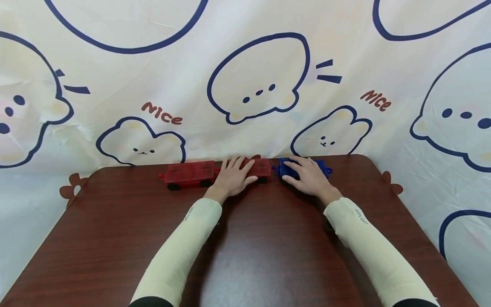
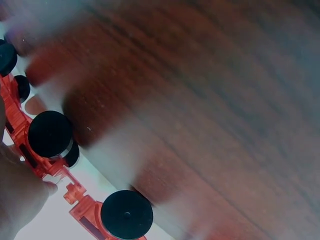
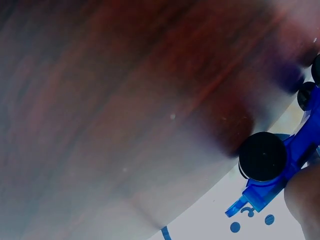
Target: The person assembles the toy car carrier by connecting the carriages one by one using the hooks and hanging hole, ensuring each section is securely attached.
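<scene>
Two see-through red toy train cars with black wheels stand in a row at the table's far edge. My left hand (image 1: 232,177) lies over the right-hand red car (image 1: 262,169), fingers spread across its top and thumb at its near side. The other red car (image 1: 189,174) sits just left of that hand. To the right, my right hand (image 1: 308,177) holds a smaller blue toy train car (image 3: 300,145) between thumb and fingers. The blue car's left coupling is right at the red car's end. In the left wrist view, a red coupling (image 2: 75,193) lies between the two red cars.
The dark brown wooden table (image 1: 264,251) stretches from the cars toward me. Directly behind its far edge hangs a pale cloth (image 1: 245,140) with blue cartoon outlines. The same cloth continues along both sides.
</scene>
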A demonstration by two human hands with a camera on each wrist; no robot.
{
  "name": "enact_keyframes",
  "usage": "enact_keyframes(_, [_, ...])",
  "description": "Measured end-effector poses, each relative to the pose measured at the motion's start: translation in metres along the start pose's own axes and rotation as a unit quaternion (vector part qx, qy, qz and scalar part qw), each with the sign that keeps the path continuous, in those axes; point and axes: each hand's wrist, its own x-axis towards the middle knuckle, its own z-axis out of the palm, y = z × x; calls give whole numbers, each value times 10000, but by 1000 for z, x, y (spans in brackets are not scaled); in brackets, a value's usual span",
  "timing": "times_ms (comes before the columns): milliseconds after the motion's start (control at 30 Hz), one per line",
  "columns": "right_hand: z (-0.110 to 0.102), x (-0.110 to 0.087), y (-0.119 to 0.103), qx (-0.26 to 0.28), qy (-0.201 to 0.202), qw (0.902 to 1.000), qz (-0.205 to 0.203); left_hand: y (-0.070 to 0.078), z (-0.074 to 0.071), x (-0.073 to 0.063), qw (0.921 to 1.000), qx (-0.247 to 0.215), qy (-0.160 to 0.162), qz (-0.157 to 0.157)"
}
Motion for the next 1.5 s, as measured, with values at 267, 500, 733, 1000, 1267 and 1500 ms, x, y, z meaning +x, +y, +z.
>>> enact_keyframes(267, [-1,1,0,-55,-9,10000,13,0,-2,1,10000,5,-95,-21])
enact_keyframes(500, [-2,1,-2,-80,-14,9999,59,-1,-2,1,10000,-9,-74,-2])
enact_keyframes(733, [-2,1,-4,-47,25,10000,35,-2,0,0,9998,-176,-16,11])
enact_keyframes(1000, [-4,2,-9,-44,175,9998,-55,-1,-6,-3,9996,-264,34,22])
enact_keyframes(1267, [-6,3,-17,-229,262,9994,20,-6,-12,-7,9995,-85,247,-167])
enact_keyframes(1500, [-11,6,-25,-399,191,9990,46,-11,-20,-15,9984,-220,287,-435])
